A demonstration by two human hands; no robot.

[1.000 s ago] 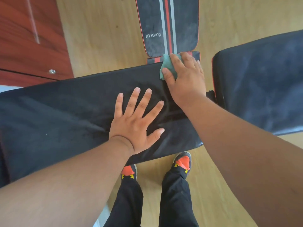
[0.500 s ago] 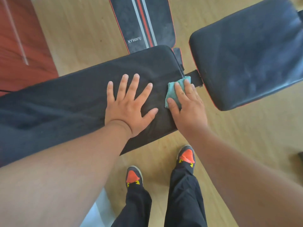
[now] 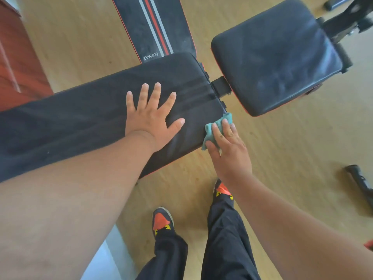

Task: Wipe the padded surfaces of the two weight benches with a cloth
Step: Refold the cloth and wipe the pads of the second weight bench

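A long black bench pad (image 3: pixel 80 122) runs from the left edge to the centre. My left hand (image 3: pixel 151 118) lies flat on it, fingers spread, holding nothing. My right hand (image 3: pixel 228 150) presses a teal cloth (image 3: pixel 216 128) against the pad's near right corner, fingers over the cloth. A square black seat pad (image 3: pixel 278 57) of the same bench lies to the right, joined by a black bracket (image 3: pixel 221 86). A second bench pad (image 3: pixel 159 27) with grey and red stripes and white lettering lies behind.
Light wooden floor (image 3: pixel 292 158) surrounds the benches. A reddish wooden cabinet (image 3: pixel 18 63) stands at the left. Black metal frame parts (image 3: pixel 347 19) show at top right, another black metal piece (image 3: pixel 361 182) on the floor at right. My feet in orange-toed shoes (image 3: pixel 161 221) stand below the pad.
My right hand drew the cloth from the pad's far edge along its right end to the near right corner. My left hand stayed flat on the pad. The view shifted right.
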